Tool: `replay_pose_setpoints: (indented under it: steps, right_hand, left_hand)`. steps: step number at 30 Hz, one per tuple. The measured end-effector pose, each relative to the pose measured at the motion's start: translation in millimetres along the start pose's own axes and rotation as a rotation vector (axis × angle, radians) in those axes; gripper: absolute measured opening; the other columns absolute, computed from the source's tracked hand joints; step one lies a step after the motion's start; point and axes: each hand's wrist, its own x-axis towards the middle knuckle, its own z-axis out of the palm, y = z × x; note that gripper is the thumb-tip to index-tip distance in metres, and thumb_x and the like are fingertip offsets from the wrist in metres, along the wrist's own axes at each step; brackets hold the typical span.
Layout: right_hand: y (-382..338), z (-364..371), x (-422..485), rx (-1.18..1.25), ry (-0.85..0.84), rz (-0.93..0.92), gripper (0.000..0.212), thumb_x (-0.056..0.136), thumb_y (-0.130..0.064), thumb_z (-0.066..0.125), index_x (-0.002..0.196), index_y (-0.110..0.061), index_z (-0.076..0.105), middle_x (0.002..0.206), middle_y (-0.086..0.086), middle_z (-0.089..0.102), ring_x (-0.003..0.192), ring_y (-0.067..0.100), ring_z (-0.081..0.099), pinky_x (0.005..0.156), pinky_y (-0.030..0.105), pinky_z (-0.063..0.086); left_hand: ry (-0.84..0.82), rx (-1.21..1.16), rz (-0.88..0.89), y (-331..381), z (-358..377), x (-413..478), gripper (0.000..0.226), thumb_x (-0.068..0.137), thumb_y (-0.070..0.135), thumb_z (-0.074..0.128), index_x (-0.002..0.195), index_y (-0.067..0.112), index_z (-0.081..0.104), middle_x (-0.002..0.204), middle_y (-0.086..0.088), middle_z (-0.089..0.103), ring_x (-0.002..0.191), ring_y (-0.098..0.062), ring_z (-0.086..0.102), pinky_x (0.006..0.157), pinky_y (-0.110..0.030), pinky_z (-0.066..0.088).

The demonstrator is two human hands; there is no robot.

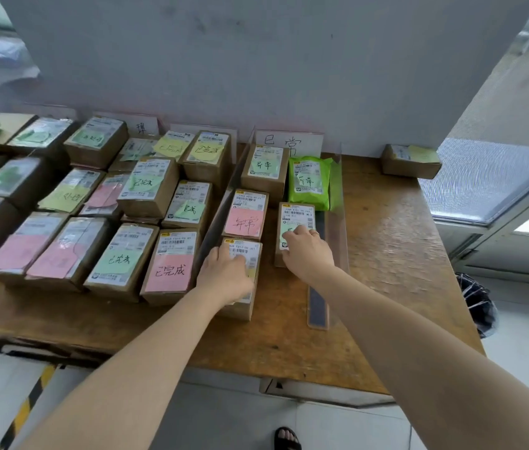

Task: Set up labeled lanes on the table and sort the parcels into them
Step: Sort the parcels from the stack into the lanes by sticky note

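Cardboard parcels with coloured sticky notes lie in lanes on the wooden table. In the right lane, my left hand rests flat on top of the nearest box. My right hand lies on the box beside it, fingers over its label. Farther back in this lane sit a box with a pink note, a box with a green note and a green bag parcel. A white lane sign stands at the wall.
Clear dividers bound the right lane. Several labelled boxes fill the lanes to the left. One lone box sits at the back right. A glass door stands to the right, a black bin below the table's edge.
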Motion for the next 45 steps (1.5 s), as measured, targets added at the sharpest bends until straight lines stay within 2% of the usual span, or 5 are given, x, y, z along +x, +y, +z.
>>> replay_pose_setpoints:
  steps: [10, 15, 32, 38, 45]
  right_hand:
    - [25, -1, 42, 0.098, -0.234, 0.062, 0.065, 0.094, -0.028, 0.059, 0.149, -0.016, 0.026, 0.158, 0.014, 0.007, 0.142, 0.043, 0.016, 0.109, 0.048, 0.033]
    - [31, 2, 60, 0.176, -0.295, 0.129, 0.066, 0.096, -0.031, 0.057, 0.15, -0.018, 0.022, 0.159, 0.015, -0.005, 0.137, 0.045, 0.026, 0.105, 0.047, 0.036]
    - [34, -7, 61, 0.132, -0.225, 0.077, 0.051, 0.095, -0.03, 0.056, 0.139, -0.011, 0.04, 0.145, 0.015, 0.027, 0.135, 0.039, 0.03, 0.101, 0.047, 0.039]
    - [32, -19, 41, 0.053, -0.248, 0.053, 0.044, 0.094, -0.027, 0.056, 0.133, -0.01, 0.044, 0.142, 0.014, 0.031, 0.129, 0.04, 0.035, 0.096, 0.047, 0.043]
    - [29, 5, 14, 0.026, -0.305, 0.065, 0.056, 0.093, -0.023, 0.058, 0.143, -0.014, 0.035, 0.147, 0.013, 0.026, 0.126, 0.041, 0.039, 0.096, 0.046, 0.046]
  left_hand:
    - [0.045, -0.19, -0.144, 14, -5, 87, 0.068, 0.096, 0.046, 0.043, 0.151, 0.027, 0.009, 0.157, -0.011, 0.005, 0.142, -0.036, 0.011, 0.111, -0.049, 0.026]
    - [0.049, -0.099, -0.181, 16, -4, 104, 0.068, 0.094, 0.049, 0.046, 0.149, 0.036, 0.009, 0.156, -0.012, 0.001, 0.139, -0.04, 0.012, 0.111, -0.053, 0.02]
    - [0.049, -0.135, -0.127, 30, -1, 88, 0.055, 0.096, 0.048, 0.039, 0.147, 0.034, 0.022, 0.156, -0.005, 0.006, 0.142, -0.035, 0.008, 0.113, -0.057, 0.016]
    - [-0.094, -0.225, -0.174, 26, -8, 61, 0.078, 0.083, 0.044, 0.064, 0.146, 0.034, 0.018, 0.15, -0.005, 0.01, 0.135, -0.038, 0.02, 0.107, -0.056, 0.03]
    - [-0.126, -0.276, -0.242, 20, 11, 40, 0.091, 0.085, 0.04, 0.065, 0.15, 0.035, 0.002, 0.151, -0.009, 0.009, 0.132, -0.038, 0.031, 0.102, -0.047, 0.037]
